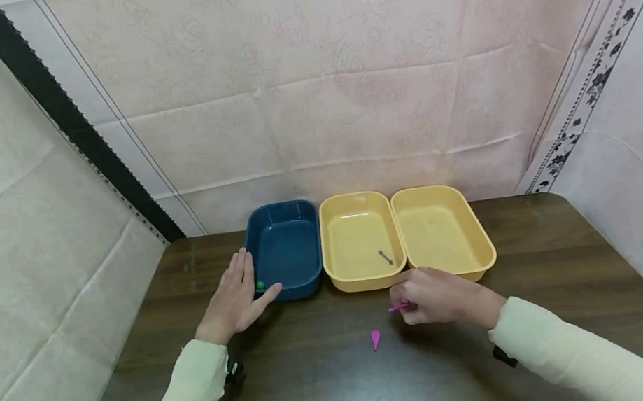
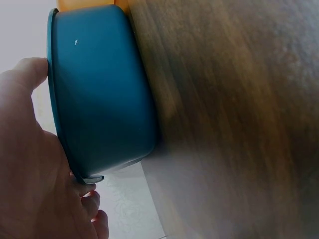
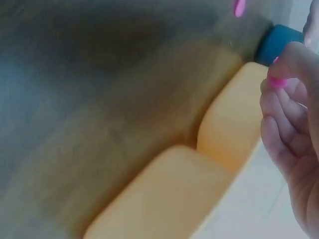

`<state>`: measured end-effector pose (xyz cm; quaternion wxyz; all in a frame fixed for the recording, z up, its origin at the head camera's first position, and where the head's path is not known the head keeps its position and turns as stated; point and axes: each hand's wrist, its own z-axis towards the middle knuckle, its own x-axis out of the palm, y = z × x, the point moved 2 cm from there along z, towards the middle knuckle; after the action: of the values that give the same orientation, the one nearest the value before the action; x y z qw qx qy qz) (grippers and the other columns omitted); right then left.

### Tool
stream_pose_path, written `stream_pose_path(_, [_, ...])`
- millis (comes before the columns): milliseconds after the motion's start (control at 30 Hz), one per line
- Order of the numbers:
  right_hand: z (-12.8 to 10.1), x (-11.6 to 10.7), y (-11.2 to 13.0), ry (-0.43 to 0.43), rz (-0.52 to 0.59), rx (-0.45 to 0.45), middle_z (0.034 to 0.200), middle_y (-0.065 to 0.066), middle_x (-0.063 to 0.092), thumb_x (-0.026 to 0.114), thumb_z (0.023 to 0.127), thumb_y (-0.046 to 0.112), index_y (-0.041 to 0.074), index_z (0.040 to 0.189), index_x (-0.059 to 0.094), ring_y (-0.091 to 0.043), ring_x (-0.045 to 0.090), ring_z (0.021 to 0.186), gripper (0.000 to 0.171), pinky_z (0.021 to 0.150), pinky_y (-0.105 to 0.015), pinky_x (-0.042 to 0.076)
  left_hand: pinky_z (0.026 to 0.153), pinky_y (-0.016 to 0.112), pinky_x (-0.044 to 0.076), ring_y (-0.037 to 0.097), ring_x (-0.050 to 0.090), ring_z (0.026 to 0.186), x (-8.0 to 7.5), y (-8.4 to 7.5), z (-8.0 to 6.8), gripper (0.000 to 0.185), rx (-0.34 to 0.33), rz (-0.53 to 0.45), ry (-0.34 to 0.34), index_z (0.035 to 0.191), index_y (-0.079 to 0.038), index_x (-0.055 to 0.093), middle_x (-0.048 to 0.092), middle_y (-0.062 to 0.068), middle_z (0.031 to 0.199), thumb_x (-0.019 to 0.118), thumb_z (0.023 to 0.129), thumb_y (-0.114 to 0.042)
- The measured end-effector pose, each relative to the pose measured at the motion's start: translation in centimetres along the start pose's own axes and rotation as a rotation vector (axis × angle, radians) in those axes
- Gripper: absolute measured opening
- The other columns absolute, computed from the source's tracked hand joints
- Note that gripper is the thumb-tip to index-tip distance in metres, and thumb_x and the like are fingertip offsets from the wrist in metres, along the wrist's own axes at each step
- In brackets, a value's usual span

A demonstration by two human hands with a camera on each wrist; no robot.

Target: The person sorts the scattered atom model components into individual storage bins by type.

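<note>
My left hand (image 1: 236,300) rests with straight fingers along the left rim of a blue tray (image 1: 294,288), its thumb over the front rim. A small green bead-like thing (image 1: 260,285) shows inside that tray, beside the hand. My right hand (image 1: 436,296) pinches a small pink piece (image 1: 399,306) between thumb and fingers, just in front of the yellow trays; in the right wrist view a rounded pink end (image 3: 277,82) shows at the fingertips, the rest hidden. A pink teardrop-shaped piece (image 1: 375,338) lies on the table, left of and nearer than the right hand.
A middle yellow tray (image 1: 367,280) holds a small grey bar with widened ends (image 1: 386,258). To its right stands a second yellow tray (image 1: 443,226). The three trays sit side by side at the back of the brown wooden table (image 1: 329,398), before a cloth backdrop (image 1: 315,123).
</note>
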<state>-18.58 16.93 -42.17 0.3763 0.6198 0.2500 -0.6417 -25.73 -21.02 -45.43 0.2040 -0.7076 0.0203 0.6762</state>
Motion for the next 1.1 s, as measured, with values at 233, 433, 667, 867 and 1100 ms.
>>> stream_pose_path(233, [-1.2, -2.4, -1.1, -0.022, -0.002, 0.008, 0.083, 0.006, 0.069, 0.08, 0.084, 0.005, 0.013, 0.086, 0.075, 0.001, 0.055, 0.073, 0.009, 0.066, -0.016, 0.053, 0.132, 0.062, 0.014, 0.047, 0.006, 0.164, 0.1, 0.1, 0.1, 0.109, -0.002, -0.003, 0.002, 0.167, 0.007, 0.006, 0.001, 0.025, 0.177, 0.04, 0.102, -0.075])
stream_pose_path(433, [-1.9, -4.5, -2.5, -0.042, -0.028, 0.006, 0.081, 0.006, 0.068, 0.081, 0.082, 0.005, 0.014, 0.084, 0.076, -0.001, 0.058, 0.072, 0.011, 0.063, -0.016, 0.052, 0.132, 0.063, 0.015, 0.047, 0.006, 0.164, 0.1, 0.1, 0.0, 0.109, 0.001, -0.017, -0.001, 0.167, 0.006, 0.006, 0.001, 0.025, 0.177, 0.042, 0.102, -0.074])
stream_pose_path(667, [-2.3, -6.7, -4.0, -0.046, -0.045, 0.028, 0.074, 0.006, 0.06, 0.081, 0.081, 0.003, 0.016, 0.076, 0.069, 0.0, 0.05, 0.068, 0.019, 0.06, -0.016, 0.046, 0.132, 0.064, 0.016, 0.047, 0.007, 0.164, 0.0, 0.1, 0.0, 0.108, -0.001, -0.027, -0.008, 0.167, 0.007, 0.007, 0.002, 0.026, 0.177, 0.044, 0.102, -0.072])
stream_pose_path(867, [-2.8, -7.8, -5.4, -0.032, -0.045, 0.097, 0.078, 0.008, 0.061, 0.08, 0.081, 0.0, 0.018, 0.078, 0.07, -0.007, 0.056, 0.071, 0.021, 0.063, -0.019, 0.05, 0.132, 0.063, 0.016, 0.046, 0.006, 0.165, 0.1, 0.0, 0.0, 0.109, -0.001, -0.005, -0.004, 0.167, 0.006, 0.006, 0.001, 0.025, 0.177, 0.04, 0.102, -0.074])
stream_pose_path(1100, [-2.7, -8.1, -7.2, -0.025, -0.051, 0.173, 0.077, 0.007, 0.062, 0.079, 0.082, 0.001, 0.017, 0.079, 0.07, -0.007, 0.054, 0.072, 0.018, 0.064, -0.022, 0.05, 0.132, 0.063, 0.015, 0.046, 0.006, 0.165, 0.5, 0.5, 0.4, 0.11, -0.002, -0.016, 0.004, 0.167, 0.005, 0.005, 0.001, 0.024, 0.178, 0.041, 0.102, -0.075])
